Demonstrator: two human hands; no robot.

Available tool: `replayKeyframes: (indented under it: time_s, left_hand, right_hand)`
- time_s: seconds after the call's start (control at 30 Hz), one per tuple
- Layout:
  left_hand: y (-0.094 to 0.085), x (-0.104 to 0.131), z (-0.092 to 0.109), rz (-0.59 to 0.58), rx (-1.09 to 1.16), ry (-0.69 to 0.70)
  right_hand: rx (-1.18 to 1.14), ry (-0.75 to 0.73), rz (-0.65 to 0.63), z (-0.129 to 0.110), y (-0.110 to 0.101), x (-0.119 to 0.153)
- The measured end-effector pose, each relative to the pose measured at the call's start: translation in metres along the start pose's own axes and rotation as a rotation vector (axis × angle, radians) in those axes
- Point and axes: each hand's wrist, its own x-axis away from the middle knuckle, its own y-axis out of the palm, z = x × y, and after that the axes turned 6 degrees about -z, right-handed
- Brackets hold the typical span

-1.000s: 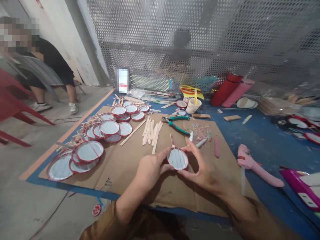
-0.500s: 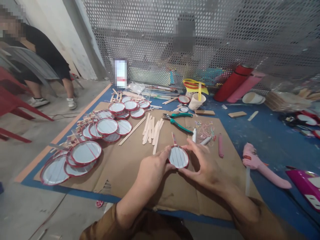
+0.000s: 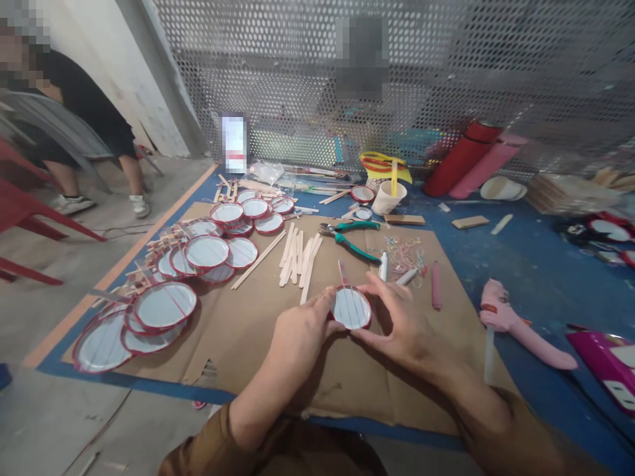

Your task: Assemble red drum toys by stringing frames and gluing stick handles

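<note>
A small red-rimmed white disc [image 3: 351, 308] lies between my hands, with thin dark lines across its face and a short stick jutting from its top, like a miniature banjo. My left hand [image 3: 303, 330] pinches its left edge between thumb and fingers. On the other side, my right hand [image 3: 403, 325] curves around it, thumb at the lower rim and fingertips near the upper right. Beyond my hands lie flat wooden sticks [image 3: 297, 256] and green-handled pliers [image 3: 354, 242]. Larger red-rimmed discs [image 3: 166, 305] are piled to the left, overlapping one another.
Cardboard [image 3: 233, 350] covers part of the blue table. A pink glue gun [image 3: 520, 327] and a purple object [image 3: 602, 367] lie right. Paper cup [image 3: 389, 198], red bottle [image 3: 461, 158] and phone [image 3: 234, 142] stand near the perforated metal screen. A person [image 3: 82, 99] is at far left.
The view has shifted slightly, so the table's things sit a little further left and up. Both hands keep nearly the same hold on the small disc.
</note>
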Motion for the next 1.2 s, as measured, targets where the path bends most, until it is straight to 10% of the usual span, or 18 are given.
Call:
replayKeyframes:
  time_s: [1.2]
  left_hand:
    - [-0.0026, 0.0022, 0.0045, 0.041, -0.053, -0.06]
  right_hand:
    - [0.066, 0.035, -0.108, -0.0062, -0.0033, -0.0016]
